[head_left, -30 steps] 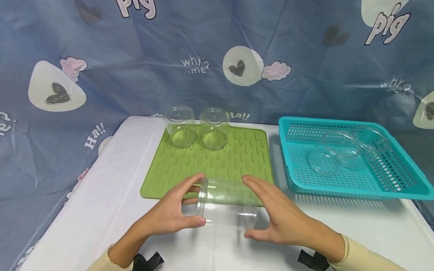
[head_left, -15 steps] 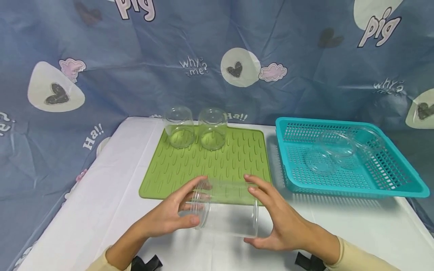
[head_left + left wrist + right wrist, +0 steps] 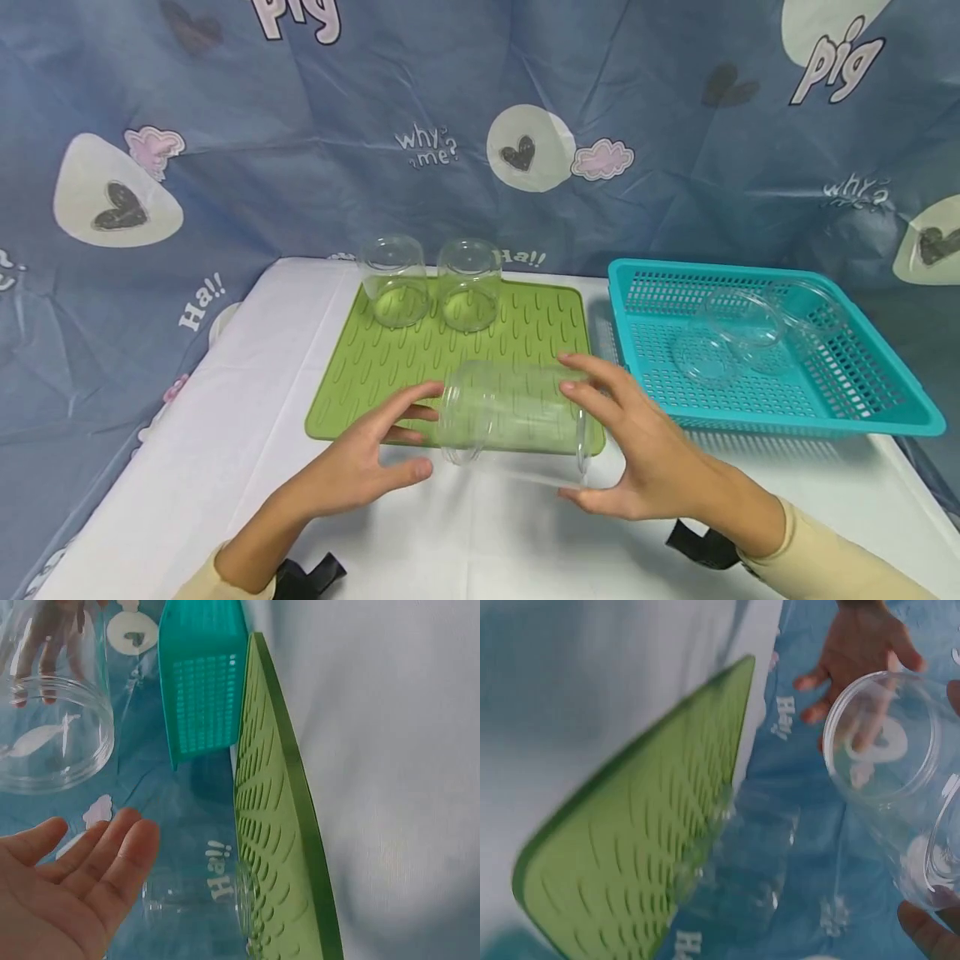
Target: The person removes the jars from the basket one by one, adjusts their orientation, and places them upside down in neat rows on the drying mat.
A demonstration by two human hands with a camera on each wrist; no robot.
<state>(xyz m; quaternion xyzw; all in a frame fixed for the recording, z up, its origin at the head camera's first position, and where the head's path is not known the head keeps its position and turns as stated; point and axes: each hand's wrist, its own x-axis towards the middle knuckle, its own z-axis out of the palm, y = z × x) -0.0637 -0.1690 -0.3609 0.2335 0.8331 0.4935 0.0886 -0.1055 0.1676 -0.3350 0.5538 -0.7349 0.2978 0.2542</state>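
A clear cylindrical jar (image 3: 517, 421) lies sideways in the air over the front edge of a green ridged mat (image 3: 420, 358). My right hand (image 3: 648, 450) grips its base end, thumb below and fingers above. My left hand (image 3: 352, 471) is spread beside the jar's mouth at the left, thumb apart from the fingers. In the left wrist view a gap shows between that hand (image 3: 82, 889) and the jar's ringed rim (image 3: 56, 780). The right wrist view shows the jar's open mouth (image 3: 885, 795) facing the left palm. Two similar clear jars (image 3: 393, 287) stand on the mat's back left.
A turquoise perforated basket (image 3: 780, 429) stands right of the mat, with several clear round pieces (image 3: 738, 321) inside. White cloth (image 3: 247, 375) covers the table. A blue printed curtain (image 3: 300, 167) hangs behind it.
The jar has moved right and farther from me in my right hand. My left hand, earlier around its rim end, has come away to the left with its fingers spread.
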